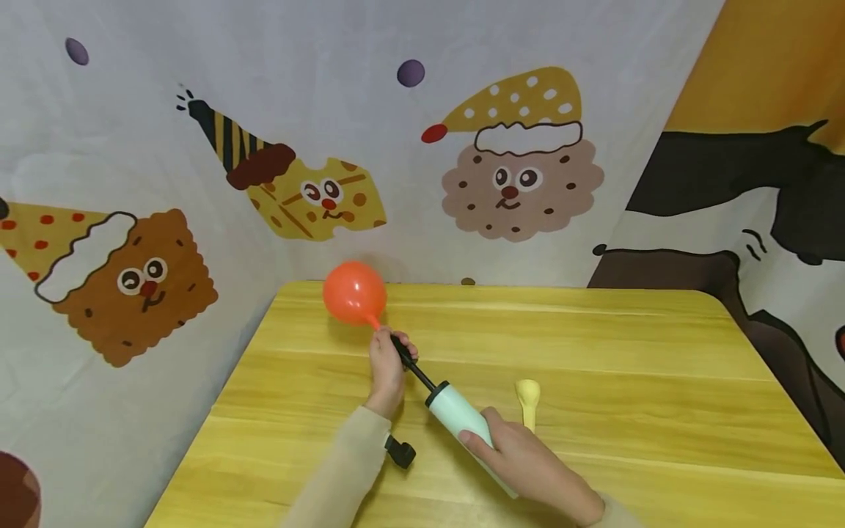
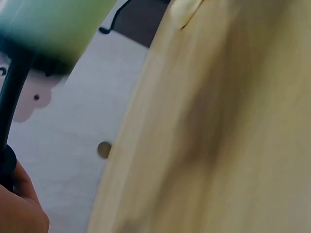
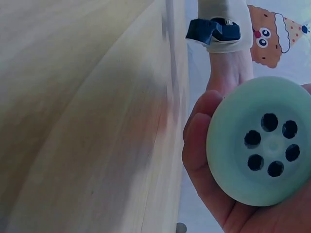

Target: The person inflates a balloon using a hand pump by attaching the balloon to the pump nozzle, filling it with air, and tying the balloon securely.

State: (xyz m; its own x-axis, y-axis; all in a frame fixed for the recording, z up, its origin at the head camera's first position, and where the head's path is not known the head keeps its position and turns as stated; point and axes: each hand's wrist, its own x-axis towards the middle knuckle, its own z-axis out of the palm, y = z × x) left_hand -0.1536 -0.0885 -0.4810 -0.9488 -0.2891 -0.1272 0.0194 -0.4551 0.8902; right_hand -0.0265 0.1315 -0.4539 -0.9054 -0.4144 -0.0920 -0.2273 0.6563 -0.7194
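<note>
A partly inflated orange-red balloon (image 1: 355, 293) sits at the black nozzle end of a mint-green hand pump (image 1: 460, 414), near the table's far edge. My left hand (image 1: 388, 367) grips the pump's black end part (image 1: 401, 350) at the balloon's neck; the fingers are partly hidden. A thin black rod (image 2: 12, 97) runs from there to the pump body. My right hand (image 1: 521, 455) wraps round the green barrel, tilted down toward the lower right. In the right wrist view the barrel's round end (image 3: 272, 187) shows several dark holes, with fingers curled about it.
A limp pale-yellow balloon (image 1: 528, 396) lies on the wooden table (image 1: 627, 352), just beyond the right hand. Behind the table hangs a white cloth (image 1: 409, 220) with cartoon biscuits and cheese. A black strap-mounted device (image 1: 400, 452) is on the left wrist.
</note>
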